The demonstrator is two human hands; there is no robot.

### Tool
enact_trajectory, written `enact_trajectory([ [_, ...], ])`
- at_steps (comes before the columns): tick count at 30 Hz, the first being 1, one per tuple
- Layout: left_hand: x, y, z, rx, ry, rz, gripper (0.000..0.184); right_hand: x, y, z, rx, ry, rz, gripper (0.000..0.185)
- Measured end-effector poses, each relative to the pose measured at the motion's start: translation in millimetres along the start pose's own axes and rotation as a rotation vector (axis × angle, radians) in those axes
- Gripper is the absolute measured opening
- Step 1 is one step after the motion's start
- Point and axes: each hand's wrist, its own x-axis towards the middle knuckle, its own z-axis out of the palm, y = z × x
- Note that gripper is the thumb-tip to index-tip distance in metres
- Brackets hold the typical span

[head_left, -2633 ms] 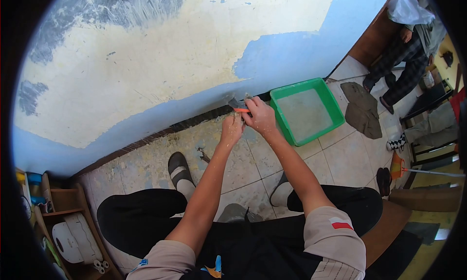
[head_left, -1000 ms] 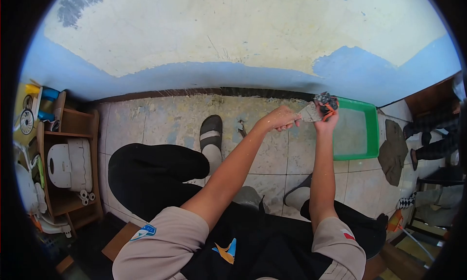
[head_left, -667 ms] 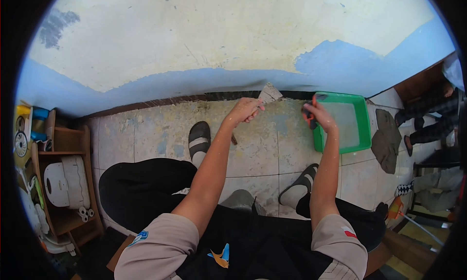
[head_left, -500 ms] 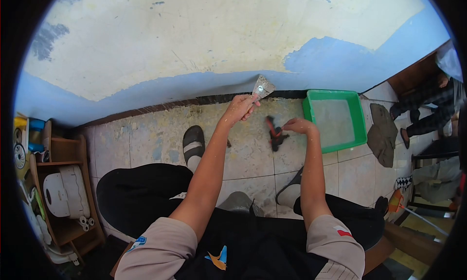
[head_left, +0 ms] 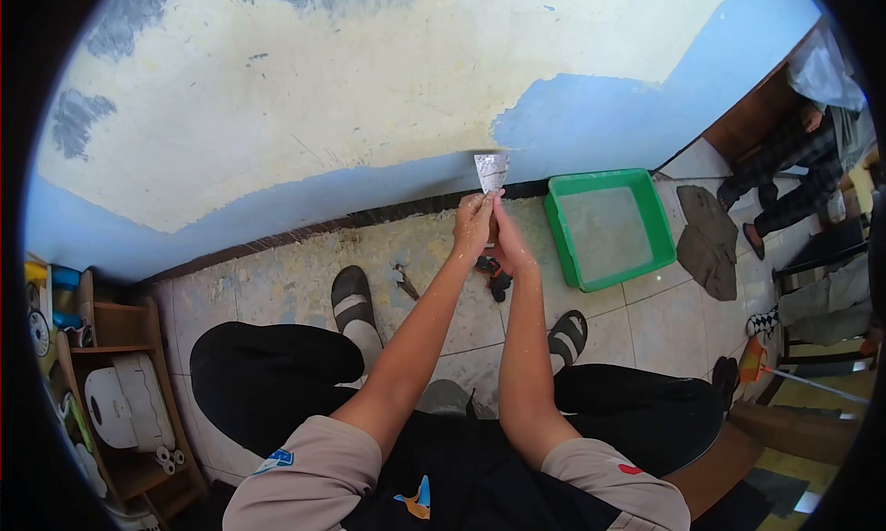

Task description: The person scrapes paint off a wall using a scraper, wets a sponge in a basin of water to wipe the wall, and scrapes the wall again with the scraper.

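Observation:
A putty scraper (head_left: pixel 492 171) with a wide, speckled metal blade points up towards the wall, close to its blue lower band. My left hand (head_left: pixel 472 224) is wrapped round the handle. Against the handle's other side, my right hand (head_left: pixel 508 242) closes with its fingers pointing up, so both hands grip the scraper together. On the tiled floor just beyond my right wrist lies a black and red object (head_left: pixel 496 280), partly covered by my hands; its kind cannot be made out.
A green basin (head_left: pixel 565 254) of cloudy water stands right of my hands, with a dark cloth (head_left: pixel 709 245) beyond it. Paint flakes litter the floor along the peeling wall (head_left: pixel 369 97). Wooden shelves (head_left: pixel 125 346) stand left. Another person's legs (head_left: pixel 784 176) are at the far right.
My right hand has left the black and red object and joined my left hand on the scraper. The blade has turned more upright. The view has shifted slightly.

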Motion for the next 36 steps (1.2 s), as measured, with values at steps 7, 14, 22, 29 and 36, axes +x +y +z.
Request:
enact_trajectory([
  [7,18,19,1,-0.066,-0.309,-0.195,0.041,5,1,-27,-0.098,0.266,-0.152,0.047],
  [14,53,24,17,-0.062,-0.352,-0.102,0.039,35,2,-26,-0.224,0.410,-0.493,0.040],
  [22,66,27,28,0.332,-0.191,-0.016,0.040,64,14,-30,-0.121,0.410,-0.453,0.041],
  [29,73,14,27,0.256,-0.176,0.112,0.039,68,17,-28,-0.153,0.429,-0.518,0.044],
  [36,72,3,23,0.251,-0.109,0.152,0.044,71,22,-30,-0.208,0.420,-0.469,0.047],
])
